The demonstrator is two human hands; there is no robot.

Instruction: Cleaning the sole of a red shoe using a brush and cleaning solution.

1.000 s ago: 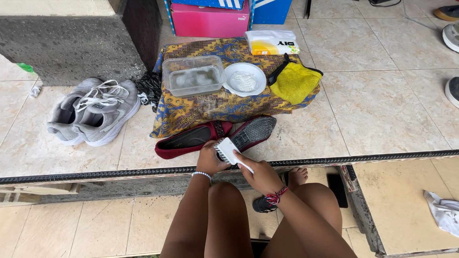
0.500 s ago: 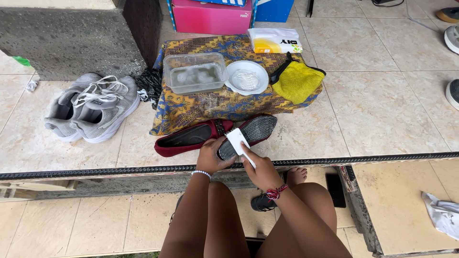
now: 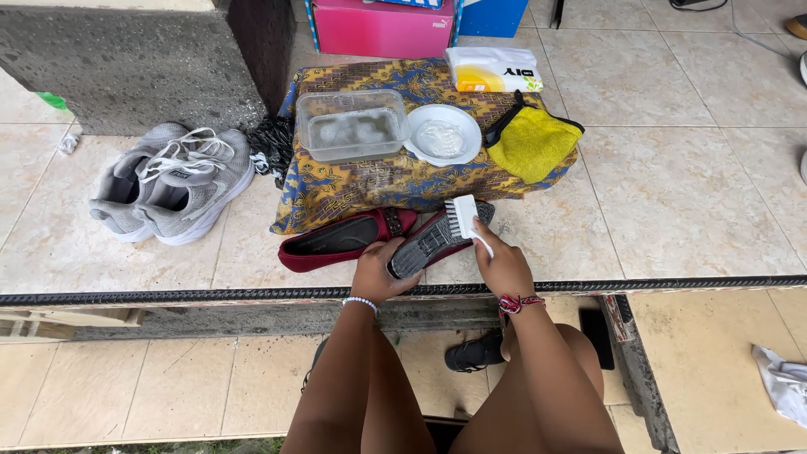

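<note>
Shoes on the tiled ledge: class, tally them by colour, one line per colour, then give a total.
Grey sneakers: 2
Maroon flats: 2, one lying on the tiles, one held sole-up in the left hand with the right hand holding a white brush on it
Total: 4

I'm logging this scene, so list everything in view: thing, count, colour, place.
sneakers: two, grey, left on tiles
patterned cloth: one, blue and gold, centre floor
plastic tub: one, clear, on cloth
round dish: one, white, beside tub
yellow cloth: one, cloth's right edge
white packet: one, cloth's far edge
boxes: pink and blue, top
flat shoe: one, maroon, lying before the cloth
sole-up shoe: one, dark sole, in left hand
brush: one, white, in right hand
sandal: one, black, lower step
</note>
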